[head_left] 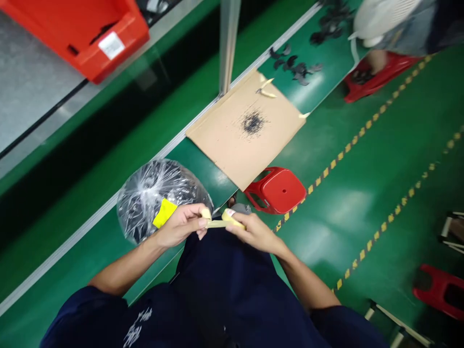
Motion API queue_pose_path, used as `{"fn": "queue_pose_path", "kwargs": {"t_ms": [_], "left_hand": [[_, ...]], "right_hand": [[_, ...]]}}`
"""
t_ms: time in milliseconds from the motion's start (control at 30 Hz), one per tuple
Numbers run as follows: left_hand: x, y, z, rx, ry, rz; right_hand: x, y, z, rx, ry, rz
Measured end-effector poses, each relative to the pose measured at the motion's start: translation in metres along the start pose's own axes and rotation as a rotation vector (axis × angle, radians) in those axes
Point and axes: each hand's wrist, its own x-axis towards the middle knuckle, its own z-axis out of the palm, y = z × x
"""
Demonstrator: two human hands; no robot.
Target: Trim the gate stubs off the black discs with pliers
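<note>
Yel tape point(217, 224), blk-yel striped flr line point(340, 155)

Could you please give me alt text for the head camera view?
A person's left hand and right hand hold a yellow tape strip between them, the roll in the right. Beyond lie a clear plastic bag of dark contents and a cardboard sheet with black bits, on a green table beside a red stool.

this looks like a factory workshop: there's a long green bench point(218, 180) with little black parts point(300, 71), a big red bin point(125, 26), red stools point(284, 191), and yellow-and-black stripes point(348, 147) across the shiny green floor point(377, 183).
</note>
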Motion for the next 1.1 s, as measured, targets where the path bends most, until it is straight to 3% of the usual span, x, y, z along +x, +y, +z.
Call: {"fn": "queue_pose_path", "kwargs": {"t_ms": [167, 333, 500, 700, 833, 967, 1100], "left_hand": [[0.025, 0.007, -0.011, 0.302, 0.137, 0.084], [0.048, 0.012, -0.005, 0.429, 0.256, 0.193], [0.061, 0.006, -0.001, 0.712, 0.415, 0.406], [0.070, 0.019, 0.001, 1.091, 0.448, 0.666], [0.074, 0.034, 0.014, 1.328, 0.379, 0.875], [0.077, 0.047, 0.018, 1.513, 0.334, 1.008], [0.074, 0.066, 0.009, 1.561, 0.531, 1.022]], "right_hand": [[0.001, 0.016, 0.004, 0.052, 0.116, 0.067], [0.012, 0.021, 0.002, 0.156, 0.235, 0.037], [0.023, 0.033, -0.005, 0.194, 0.284, 0.017], [0.040, 0.049, -0.014, 0.214, 0.394, 0.030], [0.058, 0.052, -0.029, 0.157, 0.474, -0.040], [0.079, 0.049, -0.044, 0.203, 0.392, -0.117], [0.089, 0.041, -0.047, 0.330, 0.281, -0.221]]}}
